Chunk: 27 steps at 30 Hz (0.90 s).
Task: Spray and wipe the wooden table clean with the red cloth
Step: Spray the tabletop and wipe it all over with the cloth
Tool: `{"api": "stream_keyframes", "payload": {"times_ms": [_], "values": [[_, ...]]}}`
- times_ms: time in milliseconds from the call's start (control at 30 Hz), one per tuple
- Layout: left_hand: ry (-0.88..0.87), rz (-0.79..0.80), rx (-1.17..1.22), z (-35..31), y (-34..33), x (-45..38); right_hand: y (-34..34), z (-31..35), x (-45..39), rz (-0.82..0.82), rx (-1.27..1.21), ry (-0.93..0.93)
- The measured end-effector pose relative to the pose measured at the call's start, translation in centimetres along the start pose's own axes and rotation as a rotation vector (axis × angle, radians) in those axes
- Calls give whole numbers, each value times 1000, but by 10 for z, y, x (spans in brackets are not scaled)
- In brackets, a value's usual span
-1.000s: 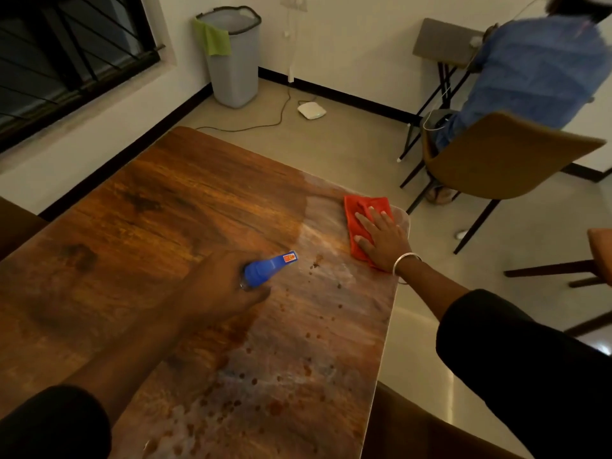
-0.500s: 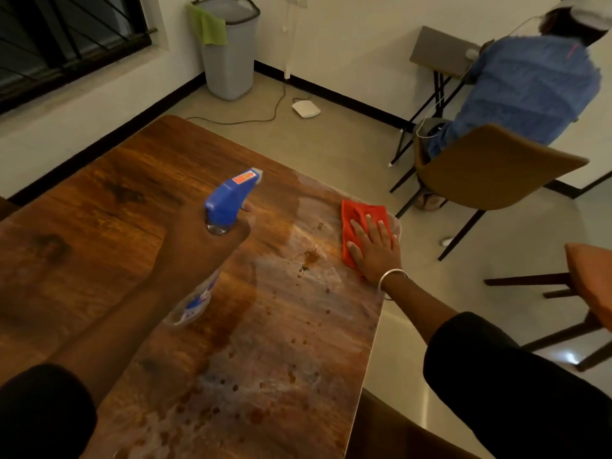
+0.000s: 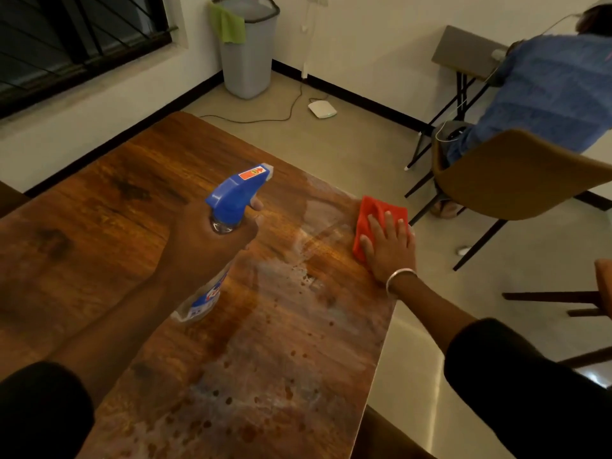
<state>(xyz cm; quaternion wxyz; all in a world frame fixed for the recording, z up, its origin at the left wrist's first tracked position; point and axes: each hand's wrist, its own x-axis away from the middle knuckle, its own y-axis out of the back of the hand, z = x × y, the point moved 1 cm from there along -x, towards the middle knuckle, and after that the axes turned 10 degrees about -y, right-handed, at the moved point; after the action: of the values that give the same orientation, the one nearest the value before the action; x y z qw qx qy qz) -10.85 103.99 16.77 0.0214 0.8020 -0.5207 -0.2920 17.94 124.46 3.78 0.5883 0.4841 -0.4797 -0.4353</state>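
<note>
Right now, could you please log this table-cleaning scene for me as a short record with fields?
left hand: left hand grips the spray bottle above the wooden table, nozzle aimed toward the far end
right hand: right hand presses flat on the red cloth near the table's right edge
table surface: wet streaks beside the cloth; brown spots toward the near end
surroundings: grey bin with a green cloth over its rim; a person in blue seated on a brown chair

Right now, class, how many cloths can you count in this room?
2: a red cloth under the right hand on the table, a green cloth over the bin rim.
</note>
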Motion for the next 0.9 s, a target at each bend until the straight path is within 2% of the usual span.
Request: {"api": "stream_keyframes", "payload": {"times_ms": [67,133,300,367,500,567,633,767,900], "values": [[-1,15,-8,0,-1,-1,1,9,-20,-11,-37,-77],[5,29,7,0,-3,-4,-1,19,-24,-24,-36,-77],[-4,69,58,-2,-10,-14,-7,-13,20,18,-17,183],[-10,66,58,0,-11,-15,-10,-37,40,60,-14,221],[-9,84,78,2,-7,-13,-3,-64,16,84,3,114],[3,79,65,1,-6,-12,9,-53,-21,79,-27,11],[1,82,60,0,-8,-11,17,-27,-46,66,-14,-4],[31,152,-19,-1,-26,-15,5,18,-22,15,23,157],[53,163,-48,4,-33,-20,-9,6,39,67,52,375]]}}
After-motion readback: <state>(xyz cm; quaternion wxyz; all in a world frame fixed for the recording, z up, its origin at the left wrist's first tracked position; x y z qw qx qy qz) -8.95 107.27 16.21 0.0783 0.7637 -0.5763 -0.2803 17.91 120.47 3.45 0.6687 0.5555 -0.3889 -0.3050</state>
